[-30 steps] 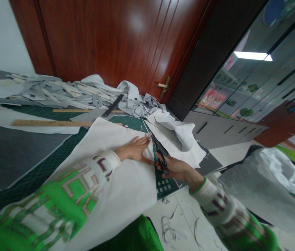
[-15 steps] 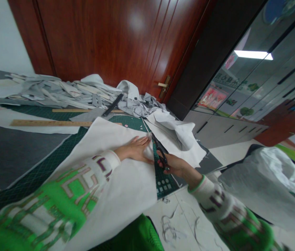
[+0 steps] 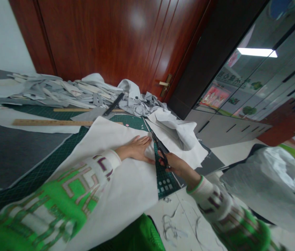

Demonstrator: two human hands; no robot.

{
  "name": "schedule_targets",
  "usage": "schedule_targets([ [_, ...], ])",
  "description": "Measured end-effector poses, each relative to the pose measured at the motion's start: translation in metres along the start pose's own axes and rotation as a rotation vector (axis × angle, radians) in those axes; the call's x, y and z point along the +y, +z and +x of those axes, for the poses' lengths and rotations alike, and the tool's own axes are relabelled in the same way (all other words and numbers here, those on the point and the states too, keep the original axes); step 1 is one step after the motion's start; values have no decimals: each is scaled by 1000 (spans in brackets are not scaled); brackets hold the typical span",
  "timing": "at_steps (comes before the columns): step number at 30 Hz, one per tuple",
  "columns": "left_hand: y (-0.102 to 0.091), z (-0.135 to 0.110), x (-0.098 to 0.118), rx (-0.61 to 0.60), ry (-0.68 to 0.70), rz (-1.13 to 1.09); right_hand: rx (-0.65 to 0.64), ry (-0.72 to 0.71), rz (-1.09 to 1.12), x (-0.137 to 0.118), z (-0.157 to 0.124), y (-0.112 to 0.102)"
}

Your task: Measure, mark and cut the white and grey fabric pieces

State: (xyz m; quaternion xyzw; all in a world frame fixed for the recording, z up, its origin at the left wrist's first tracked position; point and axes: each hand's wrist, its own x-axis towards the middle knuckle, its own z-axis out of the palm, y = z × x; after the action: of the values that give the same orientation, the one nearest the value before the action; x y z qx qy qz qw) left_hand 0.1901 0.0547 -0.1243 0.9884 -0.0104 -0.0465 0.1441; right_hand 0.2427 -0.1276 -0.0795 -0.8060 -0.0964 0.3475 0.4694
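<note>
A large white sheet of fabric lies over the green cutting mat in front of me. My left hand presses on it near its right edge, palm down with the fingers stretched out. Black scissors are in my right hand, its fingers wrapped around the handles. The blades point away from me, along the fabric's right edge by my left fingertips. Whether the blade tips have fabric between them I cannot make out.
Wooden rulers and a black bar lie beyond the fabric. Grey and white scraps are heaped against the door. More white fabric sits right of the scissors. A plastic bag stands at right; trimmings litter the floor.
The scissors' handles have drawn closer together in my right hand. My left hand stays put on the fabric. The whole view has shifted very slightly.
</note>
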Motion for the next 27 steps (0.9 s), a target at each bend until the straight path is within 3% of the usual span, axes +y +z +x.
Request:
schedule_targets([
  [11, 1, -1, -1, 1, 0, -16, -11, -60, -46, 9, 7, -8],
  [17, 2, -3, -8, 47, 18, -61, 64, -214, -164, 17, 9, -38],
  [23, -18, -9, -23, 96, -73, -70, 223, -350, -493, 19, 43, -76],
  [27, -31, -22, -42, 94, -200, -49, 318, -407, -668, 14, 71, -78],
])
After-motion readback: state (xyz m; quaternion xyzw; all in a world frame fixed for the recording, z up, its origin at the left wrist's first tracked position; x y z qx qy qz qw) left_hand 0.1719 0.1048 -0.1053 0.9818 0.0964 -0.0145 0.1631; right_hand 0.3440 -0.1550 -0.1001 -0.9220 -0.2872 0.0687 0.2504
